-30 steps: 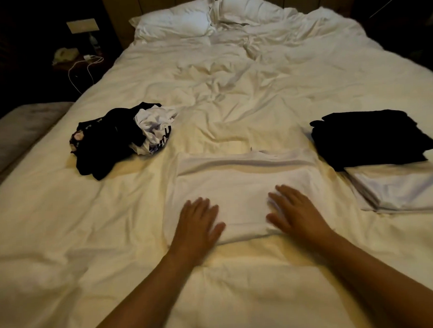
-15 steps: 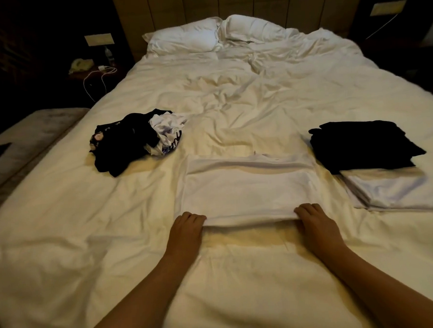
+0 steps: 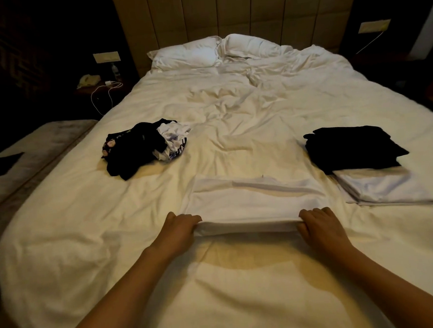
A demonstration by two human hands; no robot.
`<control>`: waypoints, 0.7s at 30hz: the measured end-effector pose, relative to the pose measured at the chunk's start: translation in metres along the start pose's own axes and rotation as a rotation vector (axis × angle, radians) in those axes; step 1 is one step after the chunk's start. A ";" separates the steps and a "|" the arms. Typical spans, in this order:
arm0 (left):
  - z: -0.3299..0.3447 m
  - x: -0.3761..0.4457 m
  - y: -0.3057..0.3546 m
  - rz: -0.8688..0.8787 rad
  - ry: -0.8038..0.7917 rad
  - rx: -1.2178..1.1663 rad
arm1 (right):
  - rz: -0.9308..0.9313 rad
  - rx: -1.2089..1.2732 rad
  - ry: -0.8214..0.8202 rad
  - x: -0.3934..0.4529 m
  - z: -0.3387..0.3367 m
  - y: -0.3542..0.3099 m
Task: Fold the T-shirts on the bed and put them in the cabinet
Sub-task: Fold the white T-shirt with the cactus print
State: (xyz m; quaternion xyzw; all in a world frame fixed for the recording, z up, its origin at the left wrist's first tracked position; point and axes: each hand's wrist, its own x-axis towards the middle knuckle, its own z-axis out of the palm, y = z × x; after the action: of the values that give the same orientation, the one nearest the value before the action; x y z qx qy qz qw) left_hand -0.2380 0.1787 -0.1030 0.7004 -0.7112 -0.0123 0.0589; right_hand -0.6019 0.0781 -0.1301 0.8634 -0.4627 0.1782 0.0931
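A white T-shirt (image 3: 257, 201), folded into a wide rectangle, is laid on the white duvet of the bed (image 3: 233, 117), near the foot end and in the middle of the width. Its near edge is gripped at both corners and is lifted a little from the duvet, so that a shadow is seen under it. The left hand (image 3: 180, 232) is closed on the near left corner, with the fingers curled over the edge of the cloth. The right hand (image 3: 320, 225) is closed in the same way on the near right corner. The far edge of the shirt lies flat on the duvet.

To the right of this shirt, a folded white T-shirt (image 3: 385, 190) is placed, and a folded black garment (image 3: 352, 148) is put partly on its far end. These two are close to the held shirt but are not touching it.

To the left and further up the bed, a loose heap of unfolded clothes (image 3: 144, 147) is seen, mostly black, with a crumpled white piece on its right side. It is well apart from the hands.

Two white pillows (image 3: 219, 50) are set against a padded headboard (image 3: 227, 15). On the left of the bed a dark nightstand (image 3: 101, 89) is seen, with a white cable (image 3: 106, 94) hanging over it. The cabinet is not shown in the view
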 end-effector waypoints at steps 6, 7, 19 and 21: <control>-0.019 0.026 0.009 -0.097 0.101 -0.004 | 0.168 0.077 -0.054 0.024 0.002 0.008; -0.016 0.036 0.007 -0.122 0.123 -0.007 | 0.194 0.089 -0.068 0.030 0.004 0.011; 0.003 0.149 -0.019 -0.225 0.122 -0.055 | 0.298 0.012 -0.277 0.097 0.026 0.046; 0.003 0.162 -0.024 -0.234 0.102 -0.051 | 0.288 -0.024 -0.285 0.105 0.031 0.051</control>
State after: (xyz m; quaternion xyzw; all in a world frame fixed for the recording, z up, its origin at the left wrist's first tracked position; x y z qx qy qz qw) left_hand -0.2162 0.0160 -0.0980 0.7766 -0.6202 -0.0014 0.1110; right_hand -0.5842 -0.0410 -0.1172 0.8037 -0.5918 0.0602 0.0103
